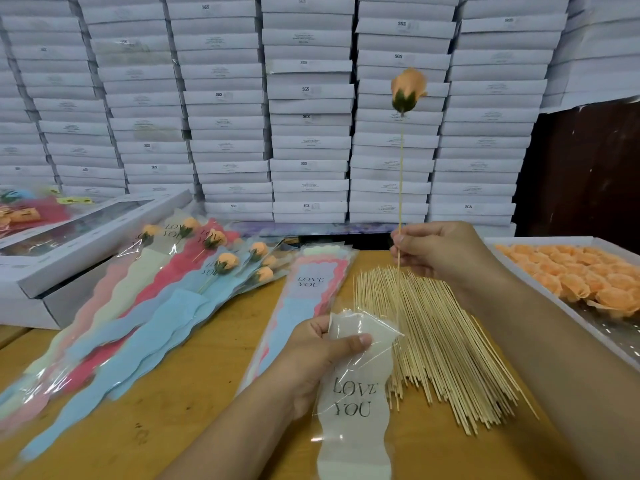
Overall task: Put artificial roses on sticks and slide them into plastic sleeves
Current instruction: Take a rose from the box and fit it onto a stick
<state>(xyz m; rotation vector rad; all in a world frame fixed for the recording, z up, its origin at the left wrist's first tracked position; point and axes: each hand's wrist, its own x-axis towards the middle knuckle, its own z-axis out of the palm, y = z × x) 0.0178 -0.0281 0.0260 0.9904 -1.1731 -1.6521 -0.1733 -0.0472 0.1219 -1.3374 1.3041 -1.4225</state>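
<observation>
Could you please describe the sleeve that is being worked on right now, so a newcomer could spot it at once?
Start at the heap of bare wooden sticks on the table's middle. Just left of it, the left hand pinches a plastic sleeve by its clear top. Unlike the flat sleeve stack behind, it is lifted, whitish, and reads LOVE YOU upright towards the viewer.

Rose [408, 88]: we see it peach, upright atop its stick [401, 174].
Sleeve [356, 386]: we see it clear, printed "LOVE YOU", lying lengthwise.
</observation>
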